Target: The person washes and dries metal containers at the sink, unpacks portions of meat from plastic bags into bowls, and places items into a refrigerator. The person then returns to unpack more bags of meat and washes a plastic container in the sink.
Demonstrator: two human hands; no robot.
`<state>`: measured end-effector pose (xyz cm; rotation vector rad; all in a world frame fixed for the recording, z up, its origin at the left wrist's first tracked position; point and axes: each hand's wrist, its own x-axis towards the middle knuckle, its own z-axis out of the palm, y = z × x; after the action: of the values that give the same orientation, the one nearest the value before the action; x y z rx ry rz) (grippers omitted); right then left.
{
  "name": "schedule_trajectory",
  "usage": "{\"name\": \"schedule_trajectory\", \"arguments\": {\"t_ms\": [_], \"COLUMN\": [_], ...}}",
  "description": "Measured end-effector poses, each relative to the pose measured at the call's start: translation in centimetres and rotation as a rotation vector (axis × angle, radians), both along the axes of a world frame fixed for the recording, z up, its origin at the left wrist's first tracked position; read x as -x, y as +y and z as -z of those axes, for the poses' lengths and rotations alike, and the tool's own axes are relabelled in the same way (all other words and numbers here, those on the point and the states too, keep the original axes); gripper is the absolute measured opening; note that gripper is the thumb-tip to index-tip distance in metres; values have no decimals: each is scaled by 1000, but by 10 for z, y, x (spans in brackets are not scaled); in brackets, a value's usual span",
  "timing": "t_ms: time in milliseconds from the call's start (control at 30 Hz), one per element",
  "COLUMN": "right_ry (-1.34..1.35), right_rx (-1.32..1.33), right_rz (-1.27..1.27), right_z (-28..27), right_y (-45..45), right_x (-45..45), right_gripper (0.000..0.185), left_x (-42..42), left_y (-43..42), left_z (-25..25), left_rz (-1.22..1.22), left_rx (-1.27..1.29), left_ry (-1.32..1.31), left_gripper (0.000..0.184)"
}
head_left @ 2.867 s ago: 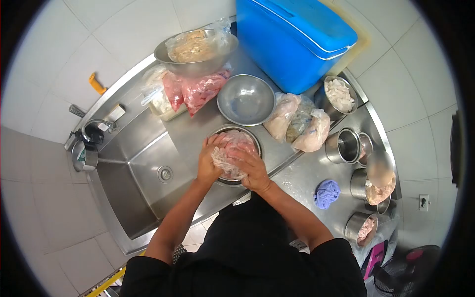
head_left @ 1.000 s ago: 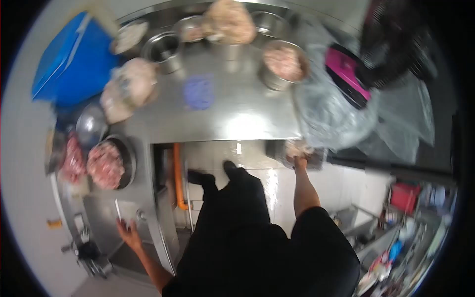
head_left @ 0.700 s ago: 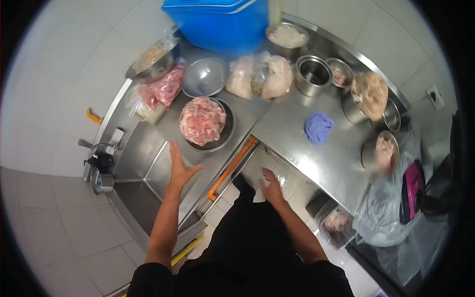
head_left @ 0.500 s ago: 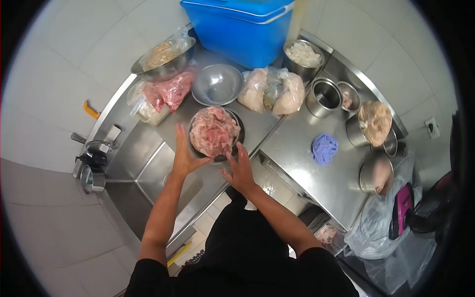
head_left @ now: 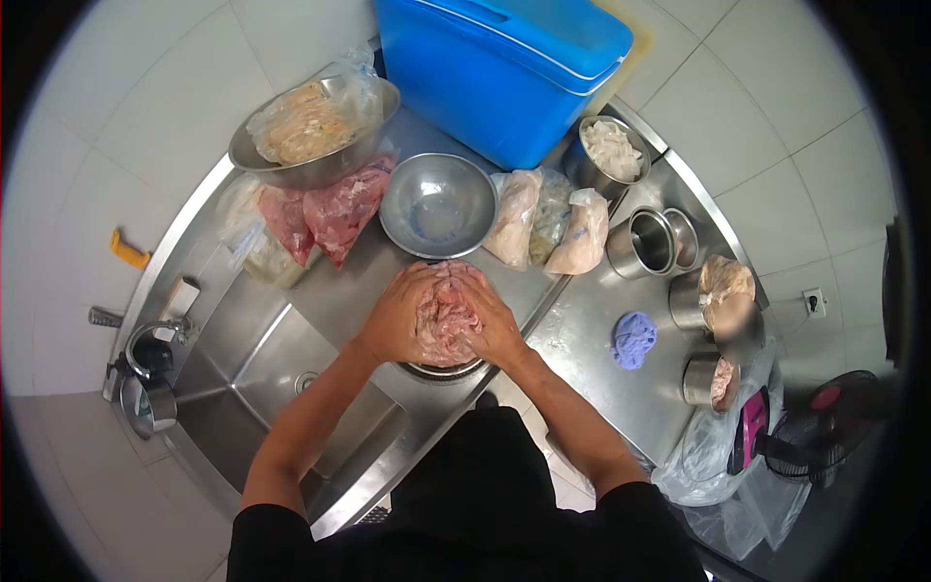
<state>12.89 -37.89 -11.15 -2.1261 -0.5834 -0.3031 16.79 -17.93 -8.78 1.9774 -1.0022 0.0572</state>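
A mound of raw pink meat point(head_left: 448, 325) sits in a round metal bowl point(head_left: 444, 373), whose rim shows just below it. My left hand point(head_left: 396, 315) is cupped around the meat's left side, fingers curved over the top. Around the right side wraps my right hand point(head_left: 493, 320), its fingers reaching toward the left ones. Beyond them stands a wide metal bowl point(head_left: 438, 206) with nothing but some moisture in it. Bags of red meat point(head_left: 344, 211) lie to its left, and bags of pale meat point(head_left: 579, 236) to its right.
A sink point(head_left: 291, 349) lies at the left with a faucet point(head_left: 145, 351). Behind are a blue cooler point(head_left: 504, 82) and a large bowl with bagged food point(head_left: 320, 160). A purple cloth point(head_left: 634, 340), several metal pots point(head_left: 635, 247) and a fan point(head_left: 824, 427) are at the right.
Both hands have moved forward from in front of the bowl onto the meat and closed around its sides. Earlier, one hand reached to a container at the right; the plastic once over the meat is gone.
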Motion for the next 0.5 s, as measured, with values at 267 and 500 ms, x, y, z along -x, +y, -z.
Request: {"name": "schedule_trajectory", "arguments": {"t_ms": [267, 500], "right_ry": [34, 466], "right_rx": [17, 256], "right_rz": [-74, -292], "right_z": [-5, -31], "right_y": [3, -18], "right_x": [-10, -29], "right_gripper": [49, 56], "left_x": [1, 8], "left_y": [3, 4], "left_z": [15, 8], "left_rz": [-129, -174], "left_rx": [-12, -299], "left_ry": [-77, 36], "left_gripper": [88, 99]}}
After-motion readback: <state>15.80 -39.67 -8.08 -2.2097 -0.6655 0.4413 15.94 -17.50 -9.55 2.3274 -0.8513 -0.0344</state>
